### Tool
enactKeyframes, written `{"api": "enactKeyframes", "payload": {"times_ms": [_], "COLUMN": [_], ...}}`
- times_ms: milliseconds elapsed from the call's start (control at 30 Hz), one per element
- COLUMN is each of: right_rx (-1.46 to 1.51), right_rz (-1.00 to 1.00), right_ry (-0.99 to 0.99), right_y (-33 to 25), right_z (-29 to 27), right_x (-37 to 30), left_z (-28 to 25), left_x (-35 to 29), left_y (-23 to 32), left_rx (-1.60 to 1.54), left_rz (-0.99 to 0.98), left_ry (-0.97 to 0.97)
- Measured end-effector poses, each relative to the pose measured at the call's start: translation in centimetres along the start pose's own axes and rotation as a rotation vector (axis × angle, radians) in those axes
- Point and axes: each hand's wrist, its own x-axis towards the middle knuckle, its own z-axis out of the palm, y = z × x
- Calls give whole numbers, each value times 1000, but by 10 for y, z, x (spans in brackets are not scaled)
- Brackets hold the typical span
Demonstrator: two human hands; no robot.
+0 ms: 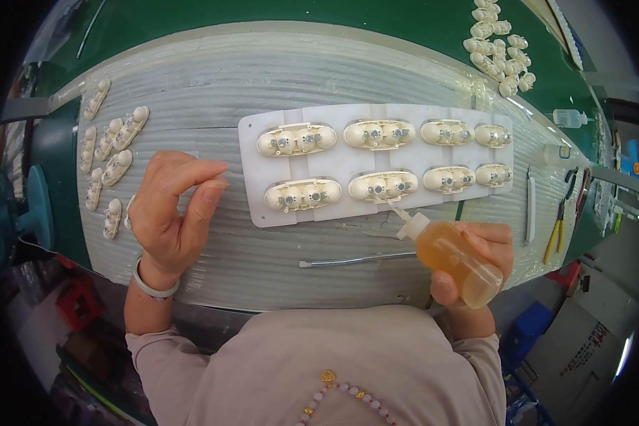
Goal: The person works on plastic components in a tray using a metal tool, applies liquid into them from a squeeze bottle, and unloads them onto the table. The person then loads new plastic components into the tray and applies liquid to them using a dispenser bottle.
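My right hand (484,257) is wrapped round a clear squeeze bottle (456,257) of amber liquid, tilted up and to the left. Its thin nozzle tip is at the lower edge of a cream oval part (383,187); I cannot tell if it touches. That part sits in a white fixture board (312,113), which carries two rows of similar parts with small metal pieces in them. Left of the board, my left hand (174,206) hovers with fingers curved, thumb and index a little apart, nothing visible between them.
Several loose cream parts (117,168) lie at the left, and more are piled (500,50) at the far right. A flexible metal tube (358,260) lies before the board. Yellow-handled pliers (557,227), a white stick-like tool (531,206) and a small clear bottle (569,118) are at the right.
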Motion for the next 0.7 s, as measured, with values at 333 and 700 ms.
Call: {"api": "enactKeyframes", "payload": {"times_ms": [333,700], "right_rx": [-15,-3], "right_rz": [18,62], "right_ry": [23,113], "right_y": [5,13], "right_z": [4,-14], "right_x": [-1,-13], "left_z": [1,2], "left_x": [0,-2], "left_y": [1,-1], "left_rx": [3,-9], "left_rz": [-7,-33], "left_ry": [3,-3]}}
